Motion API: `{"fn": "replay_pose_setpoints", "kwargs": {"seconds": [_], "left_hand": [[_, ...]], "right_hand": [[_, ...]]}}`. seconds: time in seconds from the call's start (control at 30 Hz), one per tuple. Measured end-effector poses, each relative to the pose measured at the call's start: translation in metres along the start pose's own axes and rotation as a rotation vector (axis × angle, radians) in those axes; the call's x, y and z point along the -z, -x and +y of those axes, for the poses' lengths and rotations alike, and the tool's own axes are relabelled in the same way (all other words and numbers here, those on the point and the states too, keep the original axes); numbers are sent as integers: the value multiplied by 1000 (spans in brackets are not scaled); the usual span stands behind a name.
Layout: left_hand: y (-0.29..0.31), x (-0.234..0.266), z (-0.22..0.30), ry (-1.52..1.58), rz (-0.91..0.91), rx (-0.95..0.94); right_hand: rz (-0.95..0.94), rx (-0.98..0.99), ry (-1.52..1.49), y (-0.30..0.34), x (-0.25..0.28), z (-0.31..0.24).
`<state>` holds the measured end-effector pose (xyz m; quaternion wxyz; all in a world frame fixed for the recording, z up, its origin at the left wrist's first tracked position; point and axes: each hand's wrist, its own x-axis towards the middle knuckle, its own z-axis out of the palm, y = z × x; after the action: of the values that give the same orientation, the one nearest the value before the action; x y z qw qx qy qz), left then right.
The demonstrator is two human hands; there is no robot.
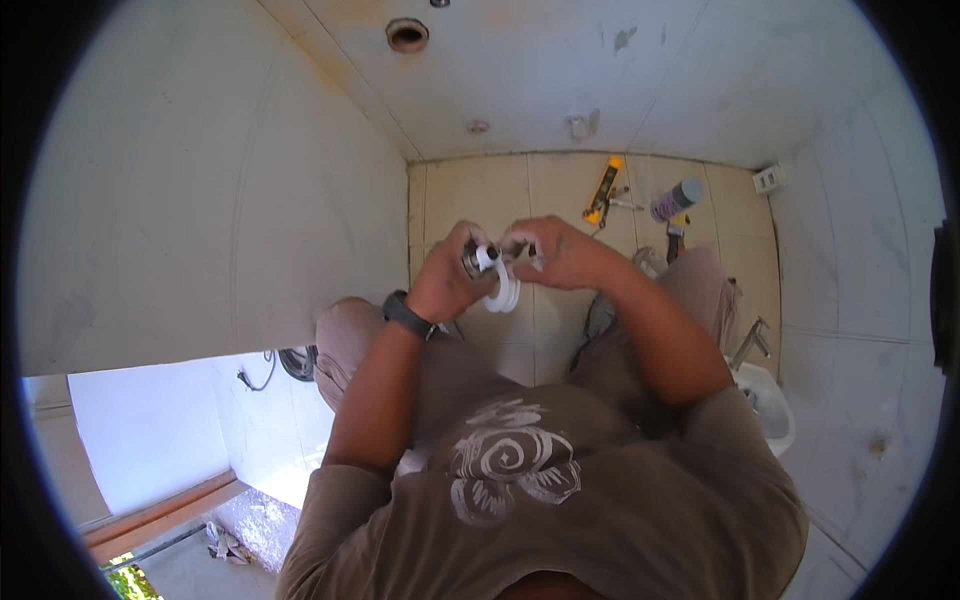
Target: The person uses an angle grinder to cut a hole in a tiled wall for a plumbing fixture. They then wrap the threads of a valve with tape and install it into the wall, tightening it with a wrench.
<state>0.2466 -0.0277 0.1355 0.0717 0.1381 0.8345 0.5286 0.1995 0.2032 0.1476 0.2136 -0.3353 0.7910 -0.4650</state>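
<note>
My left hand [450, 268], with a dark watch on its wrist, is closed around a small metal pipe fitting [468, 262]. White wrapping [487, 256] covers the fitting's end, with a dark opening at its tip. Right beside it, my right hand [560, 255] has its fingers curled and pinched at a white roll of thread seal tape [503, 292]. The round spool hangs just below the fingertips, between the two hands. Both hands meet over the gap between my knees; the fingertips partly hide the fitting and the tape.
On the tiled floor ahead lie a yellow and black tool [603, 190], some small metal tools [625, 200] and a spray can [678, 200]. A white basin [768, 408] with a tap [752, 342] is at right. The far wall has a round pipe hole [407, 36]. Black cable [297, 363] lies at left.
</note>
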Motion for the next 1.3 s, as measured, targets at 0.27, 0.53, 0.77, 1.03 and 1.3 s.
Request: {"fn": "replay_pose_setpoints", "kwargs": {"seconds": [0.27,0.53,0.77,1.03,1.3], "left_hand": [[1,1,-2,-15,-32,1],[1,-4,-3,-4,25,-68],[3,-3,4,-15,76,-22],[1,-7,3,-142,211,-8],[1,-5,0,-47,197,-63]], "right_hand": [[-17,-142,-37,0,1,-4],[176,-149,-20,-3,-19,6],[347,-217,-127,-9,-31,6],[547,-77,-64,-9,-35,6],[568,-50,-134,-11,-33,2]]}}
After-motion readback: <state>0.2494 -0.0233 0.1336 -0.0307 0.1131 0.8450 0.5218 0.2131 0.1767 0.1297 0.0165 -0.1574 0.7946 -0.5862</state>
